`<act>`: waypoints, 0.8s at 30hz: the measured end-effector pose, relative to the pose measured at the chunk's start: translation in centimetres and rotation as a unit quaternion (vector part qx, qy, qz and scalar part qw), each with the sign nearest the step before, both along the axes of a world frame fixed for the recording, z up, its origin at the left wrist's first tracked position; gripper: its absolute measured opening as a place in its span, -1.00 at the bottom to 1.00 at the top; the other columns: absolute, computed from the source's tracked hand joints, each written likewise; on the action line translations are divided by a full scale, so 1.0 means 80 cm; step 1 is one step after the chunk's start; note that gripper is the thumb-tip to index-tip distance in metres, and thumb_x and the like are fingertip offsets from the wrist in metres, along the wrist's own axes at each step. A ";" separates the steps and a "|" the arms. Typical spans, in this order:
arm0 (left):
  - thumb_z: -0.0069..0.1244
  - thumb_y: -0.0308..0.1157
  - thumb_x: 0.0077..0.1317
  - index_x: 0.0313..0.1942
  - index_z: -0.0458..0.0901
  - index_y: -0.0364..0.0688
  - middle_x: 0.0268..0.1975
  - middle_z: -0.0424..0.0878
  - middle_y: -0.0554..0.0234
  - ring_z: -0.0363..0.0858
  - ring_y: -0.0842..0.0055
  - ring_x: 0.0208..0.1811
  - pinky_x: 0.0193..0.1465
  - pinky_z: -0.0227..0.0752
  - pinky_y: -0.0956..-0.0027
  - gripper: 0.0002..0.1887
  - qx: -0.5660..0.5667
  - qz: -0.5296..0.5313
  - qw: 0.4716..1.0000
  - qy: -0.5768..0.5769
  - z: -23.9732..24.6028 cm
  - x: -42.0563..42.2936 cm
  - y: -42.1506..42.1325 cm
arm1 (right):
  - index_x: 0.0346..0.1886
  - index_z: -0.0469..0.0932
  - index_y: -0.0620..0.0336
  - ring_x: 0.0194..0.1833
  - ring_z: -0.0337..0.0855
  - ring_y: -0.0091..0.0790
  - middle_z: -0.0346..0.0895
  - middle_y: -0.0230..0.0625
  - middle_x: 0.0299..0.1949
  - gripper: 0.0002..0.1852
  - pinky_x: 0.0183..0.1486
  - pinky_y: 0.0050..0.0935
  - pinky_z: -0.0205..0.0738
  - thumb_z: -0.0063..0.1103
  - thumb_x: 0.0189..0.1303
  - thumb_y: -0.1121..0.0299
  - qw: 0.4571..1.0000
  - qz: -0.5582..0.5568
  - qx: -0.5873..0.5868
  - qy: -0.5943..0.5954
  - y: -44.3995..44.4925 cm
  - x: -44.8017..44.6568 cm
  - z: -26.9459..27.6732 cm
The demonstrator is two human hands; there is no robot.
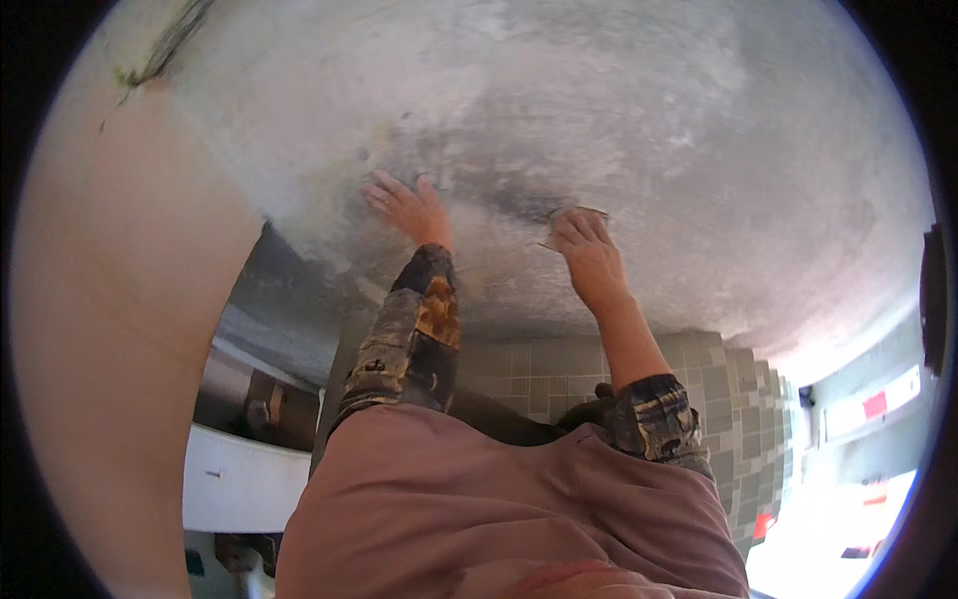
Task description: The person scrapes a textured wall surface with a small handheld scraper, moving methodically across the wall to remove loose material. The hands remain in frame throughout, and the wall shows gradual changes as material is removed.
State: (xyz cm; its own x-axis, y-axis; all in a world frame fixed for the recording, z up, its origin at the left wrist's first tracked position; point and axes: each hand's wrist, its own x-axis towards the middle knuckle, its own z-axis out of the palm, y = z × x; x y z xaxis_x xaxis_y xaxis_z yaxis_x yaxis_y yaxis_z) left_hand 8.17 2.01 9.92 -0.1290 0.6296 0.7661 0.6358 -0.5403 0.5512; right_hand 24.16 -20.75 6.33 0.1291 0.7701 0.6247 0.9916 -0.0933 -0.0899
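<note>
A mottled grey and white plaster surface, rough and unevenly coloured, spreads before me. My left hand is laid against it with the fingers spread, holding nothing. To its right, my right hand presses a thin piece of sheet, perhaps sandpaper, against the plaster. Only the edges of the sheet show, because my fingers cover its middle. Beside the hands lies a darker, streaked patch.
A smooth beige wall rises along the left. Dark wires stick out near the upper-left corner. Below the plaster are grey-green tiles. A white cabinet or drawer front stands at lower left. Bright light comes from the lower right.
</note>
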 end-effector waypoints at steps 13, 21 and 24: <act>-0.22 -0.05 0.50 0.51 -0.30 -0.32 0.51 -0.38 -0.46 -0.39 -0.27 0.54 0.46 -0.18 -0.27 -0.17 -0.056 -0.020 0.998 -0.004 -0.016 -0.014 0.000 | 0.07 0.62 0.08 0.41 0.31 -0.23 0.50 -0.31 0.27 -0.54 0.51 -0.11 0.08 0.09 0.09 0.70 0.997 -0.038 -0.063 -0.021 0.021 -0.039 0.024; -0.23 -0.24 0.51 0.50 -0.21 -0.33 0.51 -0.32 -0.43 -0.33 -0.28 0.54 0.51 -0.19 -0.14 -0.27 0.004 -0.161 0.975 0.153 -0.043 -0.051 -0.039 | 0.14 0.54 0.20 0.38 0.32 -0.14 0.45 -0.18 0.26 -0.50 0.47 -0.07 0.16 0.11 0.03 0.61 0.985 0.109 0.129 -0.036 0.060 -0.088 0.044; -0.26 -0.29 0.52 0.49 -0.10 -0.35 0.51 -0.18 -0.38 -0.23 -0.18 0.55 0.54 -0.19 -0.04 -0.35 -0.008 -0.209 0.973 0.095 -0.028 -0.065 -0.049 | 0.14 0.53 0.21 0.39 0.31 -0.14 0.45 -0.18 0.26 -0.50 0.46 -0.04 0.18 0.10 0.03 0.60 0.975 0.120 0.181 -0.051 0.084 -0.099 0.045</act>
State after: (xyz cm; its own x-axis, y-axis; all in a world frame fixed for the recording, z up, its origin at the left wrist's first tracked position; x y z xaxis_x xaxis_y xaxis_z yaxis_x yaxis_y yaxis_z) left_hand 2.98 -1.90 7.71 0.2842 0.6086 0.7408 0.4528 -0.7663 0.4558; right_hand 16.24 -14.05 9.90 -0.1049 0.4963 0.8618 0.9863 0.1629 0.0263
